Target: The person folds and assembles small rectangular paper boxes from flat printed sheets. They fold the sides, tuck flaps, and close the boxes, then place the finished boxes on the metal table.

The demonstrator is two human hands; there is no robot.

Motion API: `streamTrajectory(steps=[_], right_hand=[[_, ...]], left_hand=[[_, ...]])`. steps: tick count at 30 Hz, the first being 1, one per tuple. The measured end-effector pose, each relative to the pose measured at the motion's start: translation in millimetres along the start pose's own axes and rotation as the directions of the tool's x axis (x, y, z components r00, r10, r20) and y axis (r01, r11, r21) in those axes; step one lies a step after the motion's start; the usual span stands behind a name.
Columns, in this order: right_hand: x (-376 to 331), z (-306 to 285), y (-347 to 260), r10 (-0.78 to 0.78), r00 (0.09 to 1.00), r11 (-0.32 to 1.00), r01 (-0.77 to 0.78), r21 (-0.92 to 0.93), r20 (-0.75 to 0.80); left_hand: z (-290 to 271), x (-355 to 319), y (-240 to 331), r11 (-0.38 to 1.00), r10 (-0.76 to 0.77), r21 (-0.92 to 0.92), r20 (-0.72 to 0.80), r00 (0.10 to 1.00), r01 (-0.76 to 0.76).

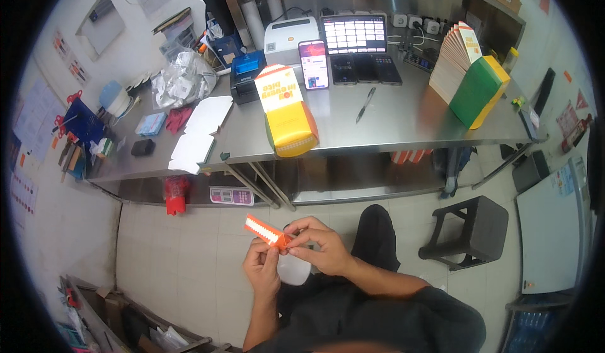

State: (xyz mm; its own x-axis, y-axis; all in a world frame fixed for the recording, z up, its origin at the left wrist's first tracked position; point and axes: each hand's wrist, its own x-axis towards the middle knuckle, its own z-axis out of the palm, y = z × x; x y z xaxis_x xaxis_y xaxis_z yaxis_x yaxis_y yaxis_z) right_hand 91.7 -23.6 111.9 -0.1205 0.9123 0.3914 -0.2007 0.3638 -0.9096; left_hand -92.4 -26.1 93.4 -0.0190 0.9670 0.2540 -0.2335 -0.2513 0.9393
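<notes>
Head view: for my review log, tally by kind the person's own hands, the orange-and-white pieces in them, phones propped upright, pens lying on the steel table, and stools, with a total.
Hands (left hand, right hand): 2
Orange-and-white piece, held: 1
Upright phone: 1
Pen on the table: 1
Stool: 1
Total: 6

Over here, the left grip (261,267) and right grip (322,247) pinch an orange card (266,232) near a white tub (294,271); beyond, a phone (314,65) stands on the worktop (343,121).
</notes>
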Motion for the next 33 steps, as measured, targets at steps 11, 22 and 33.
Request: streamTrajectory(steps=[11,22,33], right_hand=[[-3,5,4,-0.001,0.999,1.0,0.0,-0.03,-0.032],[4,9,0,-0.001,1.0,1.0,0.001,0.006,-0.027],[4,12,13,-0.007,0.995,0.994,-0.004,-0.108,-0.101]], left_hand=[[6,-6,-29,0.988,0.106,-0.102,-0.067,0.992,-0.113],[-3,5,-20,0.935,0.069,-0.348,0.0,0.998,-0.065],[10,4,-28,0.935,-0.049,-0.353,-0.029,0.998,0.036]])
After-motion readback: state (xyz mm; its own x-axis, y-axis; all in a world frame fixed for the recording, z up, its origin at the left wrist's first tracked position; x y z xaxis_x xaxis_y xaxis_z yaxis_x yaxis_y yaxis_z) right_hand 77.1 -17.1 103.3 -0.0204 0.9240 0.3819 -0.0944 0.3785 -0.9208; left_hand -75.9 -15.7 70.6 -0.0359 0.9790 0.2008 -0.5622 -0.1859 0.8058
